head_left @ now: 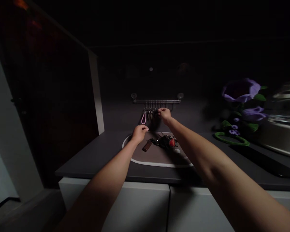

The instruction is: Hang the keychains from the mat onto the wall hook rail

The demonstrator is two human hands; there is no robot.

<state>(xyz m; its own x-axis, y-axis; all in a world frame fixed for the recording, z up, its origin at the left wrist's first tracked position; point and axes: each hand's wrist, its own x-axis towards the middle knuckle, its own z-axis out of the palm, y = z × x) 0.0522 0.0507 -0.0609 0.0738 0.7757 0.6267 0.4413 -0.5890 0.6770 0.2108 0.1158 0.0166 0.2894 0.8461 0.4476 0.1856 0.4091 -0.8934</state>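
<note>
My right hand reaches up to a row of hooks, fingers pinched beside several hanging keys. Too dark and small to make out is what its fingertips hold. Lower and to the left, my left hand has its thumb and index finger drawn together, with nothing visible between them. Above it hangs a pink loop strap on a ring. A brown key fob lies on the rounded mat, beside a dark heap of keys with a red piece.
A clear rail carries the hooks on the dark wall. Purple flowers, a green ring, a flat black object and a large glass-topped vessel stand right on the grey counter. White cabinets are below.
</note>
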